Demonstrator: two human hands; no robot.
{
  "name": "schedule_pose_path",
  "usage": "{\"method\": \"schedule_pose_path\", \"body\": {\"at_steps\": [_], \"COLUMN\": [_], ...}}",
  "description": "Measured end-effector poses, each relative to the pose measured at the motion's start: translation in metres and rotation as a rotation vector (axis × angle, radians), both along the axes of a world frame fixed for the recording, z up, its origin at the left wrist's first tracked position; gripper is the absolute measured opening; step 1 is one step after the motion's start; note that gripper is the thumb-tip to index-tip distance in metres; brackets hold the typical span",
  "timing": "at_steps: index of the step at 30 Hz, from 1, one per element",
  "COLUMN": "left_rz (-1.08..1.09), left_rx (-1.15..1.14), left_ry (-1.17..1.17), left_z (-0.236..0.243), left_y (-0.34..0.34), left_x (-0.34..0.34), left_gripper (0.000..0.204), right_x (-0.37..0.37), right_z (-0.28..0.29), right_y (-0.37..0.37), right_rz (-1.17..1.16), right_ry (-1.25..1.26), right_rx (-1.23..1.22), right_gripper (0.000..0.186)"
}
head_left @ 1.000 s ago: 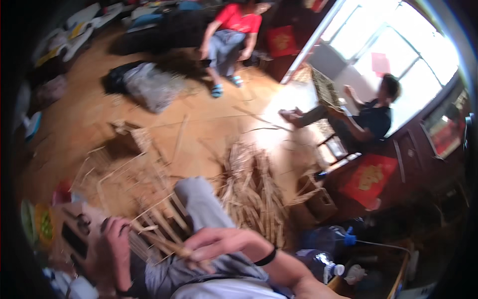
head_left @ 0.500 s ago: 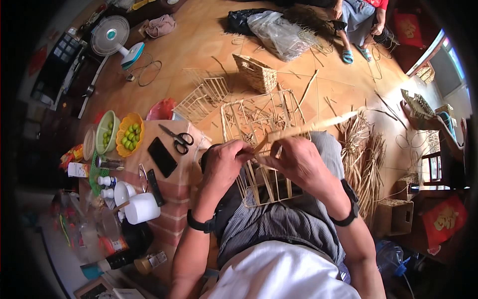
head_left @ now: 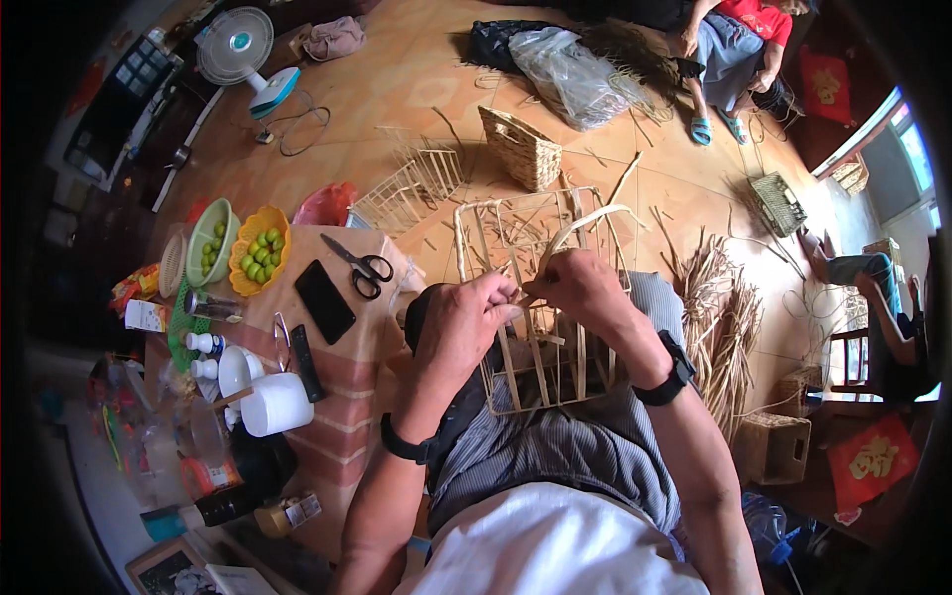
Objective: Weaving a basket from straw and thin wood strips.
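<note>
On my lap rests an open rectangular basket frame [head_left: 512, 402] of thin pale rods. Above it my left hand [head_left: 474, 309] pinches one end of a tan dried plant strip [head_left: 585, 220], fingertips pressed together. My right hand [head_left: 583, 288] is closed on the same strip close by, and the rest of it arches up and over to the right. The hands are a short gap apart, and the fingers hide the strip's end. To my right a bundle of dried plant stalks [head_left: 716, 327] lies beside my knee.
On the left table stand black scissors [head_left: 369, 275], a phone [head_left: 324, 301], bowls of green fruit [head_left: 260, 260] and a white mug [head_left: 277, 405]. A woven basket [head_left: 523, 149] and another rod frame [head_left: 407, 188] stand on the floor ahead. Two people sit farther off, at right.
My hands have drawn slightly closer together and the strip, stretched out to the right before, now curls in an arch. The view has shifted a little, showing more of the people at right.
</note>
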State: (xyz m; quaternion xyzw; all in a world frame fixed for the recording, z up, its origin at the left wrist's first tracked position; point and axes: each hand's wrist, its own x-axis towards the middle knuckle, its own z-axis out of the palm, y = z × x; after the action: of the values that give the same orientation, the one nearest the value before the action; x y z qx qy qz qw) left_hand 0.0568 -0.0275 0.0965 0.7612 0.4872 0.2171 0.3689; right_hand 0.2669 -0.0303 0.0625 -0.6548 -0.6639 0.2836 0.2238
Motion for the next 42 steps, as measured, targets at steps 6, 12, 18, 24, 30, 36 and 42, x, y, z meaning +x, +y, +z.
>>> {"method": "schedule_pose_path", "body": {"at_steps": [6, 12, 18, 24, 30, 36, 42], "left_rz": [0.070, 0.129, -0.015, 0.069, -0.056, -0.135, -0.214], "left_rx": [-0.006, -0.114, 0.140, -0.051, 0.068, 0.264, 0.291], "left_ry": [-0.177, -0.175, 0.065, -0.072, 0.029, 0.126, 0.028], "left_z": [-0.018, -0.019, -0.013, -0.003, -0.001, -0.011, -0.022], "left_y": [-0.005, -0.001, 0.001, -0.005, -0.007, -0.008, 0.001], "left_x": [0.006, -0.010, -0.009, 0.004, 0.000, 0.003, 0.000], "left_gripper": [0.020, 0.008, 0.012, 0.017, 0.016, 0.019, 0.017], "right_x": [0.008, -0.004, -0.001, -0.007, -0.014, -0.024, -0.034], "right_z": [-0.020, -0.011, -0.008, -0.006, -0.039, -0.032, -0.002], "right_y": [0.007, -0.012, -0.033, -0.001, 0.023, 0.008, -0.058], "right_rz": [0.040, -0.024, 0.060, -0.068, 0.066, -0.105, -0.038], "right_ry": [-0.010, 0.513, 0.659, 0.312, -0.097, -0.029, 0.011], "right_rx": [-0.059, 0.157, 0.277, 0.295, 0.124, 0.345, 0.628], "right_gripper": [0.032, 0.023, 0.019, 0.020, 0.027, 0.022, 0.016]}}
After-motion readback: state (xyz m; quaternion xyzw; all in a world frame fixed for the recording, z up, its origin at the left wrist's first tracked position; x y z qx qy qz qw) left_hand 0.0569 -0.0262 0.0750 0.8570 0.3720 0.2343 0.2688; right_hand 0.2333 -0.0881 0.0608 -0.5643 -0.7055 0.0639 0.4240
